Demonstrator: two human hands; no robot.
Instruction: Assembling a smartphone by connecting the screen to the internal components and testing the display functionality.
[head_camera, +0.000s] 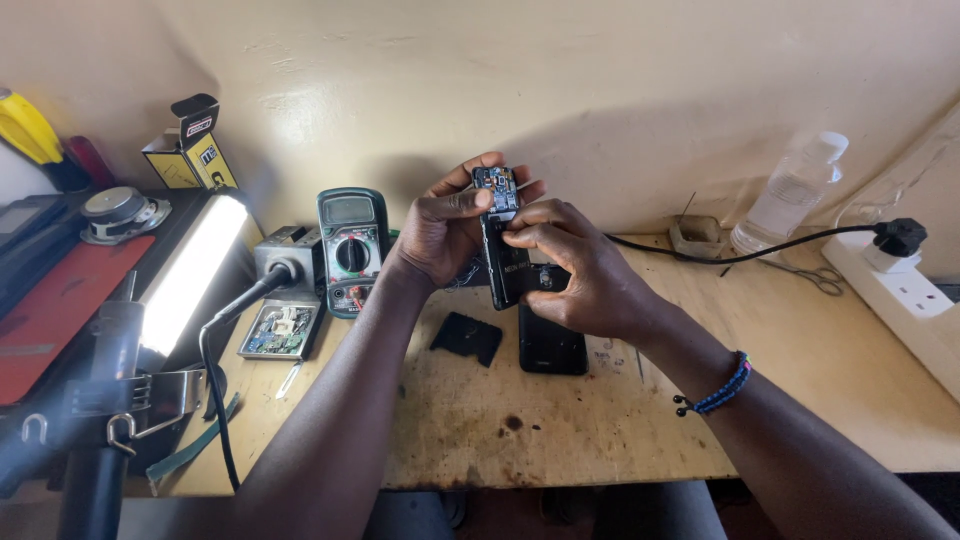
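Worn wooden tabletop (560, 430), stained and scuffed, dark spot near the front edge; it meets a plain cream wall (560, 90). Light falls from a lit strip lamp (190, 270) on the left.

Both hands are raised above the tabletop centre. Left hand (445, 235) is wrapped around an opened phone (503, 245), held upright, circuit board exposed at the top. Right hand (580, 270) has its fingertips pinched against the phone's side and lower back; exactly what they grip is probably the casing edge, but the view is too close to be sure. A beaded bracelet (715, 395) sits on the right wrist.

Below the hands, lying flat: a black phone body (552, 345) and, just beside it, a small black cover piece (467, 338).

Left side: multimeter (352, 245), small circuit board (278, 330), black cable (215, 380), yellow-black carton (190, 145) against the wall.

Right side: clear plastic bottle (790, 195), scissors (810, 275), white power strip (905, 295) with a black plug (897, 237).
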